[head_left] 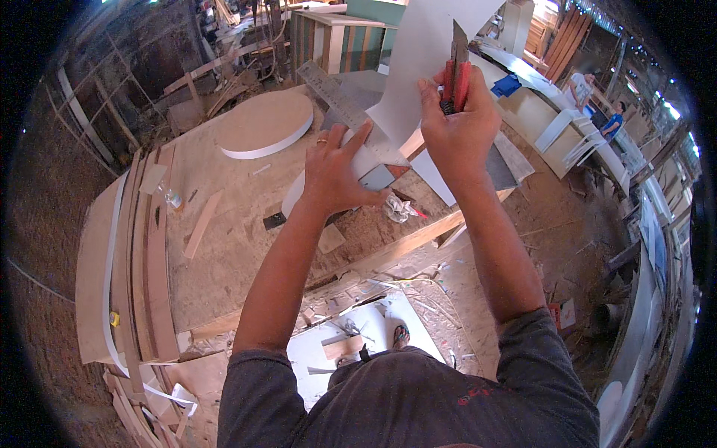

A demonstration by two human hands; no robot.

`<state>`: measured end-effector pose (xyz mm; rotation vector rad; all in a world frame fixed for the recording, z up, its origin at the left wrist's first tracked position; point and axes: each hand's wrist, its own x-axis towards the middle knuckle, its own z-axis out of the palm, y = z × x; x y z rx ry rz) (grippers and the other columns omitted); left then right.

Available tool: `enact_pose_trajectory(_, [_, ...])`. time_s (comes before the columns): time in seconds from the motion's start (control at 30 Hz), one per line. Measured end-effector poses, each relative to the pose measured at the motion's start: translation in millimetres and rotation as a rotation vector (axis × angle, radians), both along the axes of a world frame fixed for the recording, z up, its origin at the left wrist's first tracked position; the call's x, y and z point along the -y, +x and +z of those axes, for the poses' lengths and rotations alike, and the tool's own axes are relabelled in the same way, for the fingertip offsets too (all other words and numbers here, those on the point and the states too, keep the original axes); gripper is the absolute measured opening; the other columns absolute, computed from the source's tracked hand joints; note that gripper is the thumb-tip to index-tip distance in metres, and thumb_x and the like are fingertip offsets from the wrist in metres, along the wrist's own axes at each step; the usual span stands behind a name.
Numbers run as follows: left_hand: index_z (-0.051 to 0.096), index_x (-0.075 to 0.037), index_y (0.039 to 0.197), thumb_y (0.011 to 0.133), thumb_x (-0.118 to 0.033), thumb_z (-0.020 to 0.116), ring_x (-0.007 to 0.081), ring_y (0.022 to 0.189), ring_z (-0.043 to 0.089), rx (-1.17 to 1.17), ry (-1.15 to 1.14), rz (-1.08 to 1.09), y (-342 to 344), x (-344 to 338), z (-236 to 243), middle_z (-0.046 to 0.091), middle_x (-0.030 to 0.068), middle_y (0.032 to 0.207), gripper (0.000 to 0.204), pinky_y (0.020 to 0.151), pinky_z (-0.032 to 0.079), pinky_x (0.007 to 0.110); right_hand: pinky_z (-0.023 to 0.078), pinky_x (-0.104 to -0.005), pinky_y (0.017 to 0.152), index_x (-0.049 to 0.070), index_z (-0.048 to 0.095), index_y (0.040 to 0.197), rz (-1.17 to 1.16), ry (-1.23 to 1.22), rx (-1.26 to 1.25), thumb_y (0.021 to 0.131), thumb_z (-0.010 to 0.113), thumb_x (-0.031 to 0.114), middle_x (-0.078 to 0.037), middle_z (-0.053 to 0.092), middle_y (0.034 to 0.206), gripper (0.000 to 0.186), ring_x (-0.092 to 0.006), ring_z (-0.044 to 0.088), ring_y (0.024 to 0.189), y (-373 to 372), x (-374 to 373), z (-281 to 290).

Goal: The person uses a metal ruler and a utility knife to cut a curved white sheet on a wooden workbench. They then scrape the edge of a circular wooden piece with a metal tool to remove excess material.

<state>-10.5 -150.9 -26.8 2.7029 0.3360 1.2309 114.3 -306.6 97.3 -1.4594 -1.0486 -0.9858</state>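
My right hand (459, 127) is closed around a red-handled cutting tool (461, 73), its metal blade pointing up in front of a curved white sheet (411, 52). My left hand (332, 168) lies with spread fingers on a steel ruler (332, 101), which runs diagonally over white and grey pieces. Under and beside that hand is a small grey square item (376, 177). A crumpled white packet with red (399, 210) sits near the bench (209, 291) edge. A round board with white edge (265, 119) lies at the back left of the bench.
Long boards and a white strip (119, 209) line the bench's left. At upper right two people (579, 93) (614, 121) stand by another workbench (556, 138). A white board (314, 373) lies on the floor by my feet, among scraps. A green cabinet (358, 41) stands behind.
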Motion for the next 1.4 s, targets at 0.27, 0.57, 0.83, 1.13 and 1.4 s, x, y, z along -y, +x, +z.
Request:
enact_pose_trajectory(0.27, [0.058,-0.02,0.155,0.048,-0.059,0.094,0.045,0.124,0.059,-0.016,-0.027,-0.02,1.7,-0.9,-0.3,0.056,0.0184,0.135,0.119,0.099,0.048,0.059,0.058,-0.0326,0.057,0.002,0.064,0.117,-0.072,-0.052,-0.378,0.093,0.084,0.016,-0.006,0.072,0.091,0.034,-0.0133,0.068,0.066,102.8,13.7,-25.7])
enact_pose_trajectory(0.57, [0.059,-0.019,0.155,0.048,-0.061,0.094,0.0435,0.125,0.059,-0.04,0.018,0.016,1.0,1.5,-0.1,0.056,0.0209,0.137,0.121,0.099,0.049,0.057,0.059,-0.0494,0.076,0.002,0.064,0.125,0.168,-0.609,-0.699,0.102,0.069,0.033,-0.022,0.076,0.098,0.039,-0.0387,0.076,0.083,67.3,55.3,-19.1])
enact_pose_trajectory(0.83, [0.057,-0.02,0.158,0.046,-0.063,0.095,0.0411,0.125,0.06,-0.053,0.023,-0.023,-0.4,1.6,4.7,0.057,0.0168,0.135,0.126,0.097,0.05,0.056,0.06,-0.0578,0.086,0.008,0.064,0.135,0.029,-1.1,-0.296,0.102,0.066,0.032,-0.027,0.076,0.104,0.041,-0.0487,0.074,0.099,25.4,25.4,-21.9])
enact_pose_trajectory(1.13, [0.058,-0.02,0.156,0.043,-0.061,0.094,0.0397,0.118,0.061,-0.019,0.024,-0.029,0.6,8.0,4.1,0.057,0.0156,0.132,0.126,0.092,0.05,0.054,0.059,-0.0557,0.088,0.007,0.069,0.131,-0.022,-1.114,-0.21,0.1,0.06,0.021,-0.022,0.078,0.102,0.035,-0.0435,0.076,0.094,0.6,16.5,-15.7])
enact_pose_trajectory(1.4, [0.057,-0.02,0.157,0.047,-0.059,0.092,0.0401,0.12,0.06,0.0,0.047,-0.006,4.7,9.5,0.8,0.056,0.0168,0.133,0.123,0.093,0.05,0.054,0.062,-0.0559,0.081,0.007,0.07,0.125,-0.127,-1.172,-0.026,0.094,0.066,0.017,-0.022,0.077,0.097,0.034,-0.0432,0.078,0.093,-7.9,7.6,-10.9])
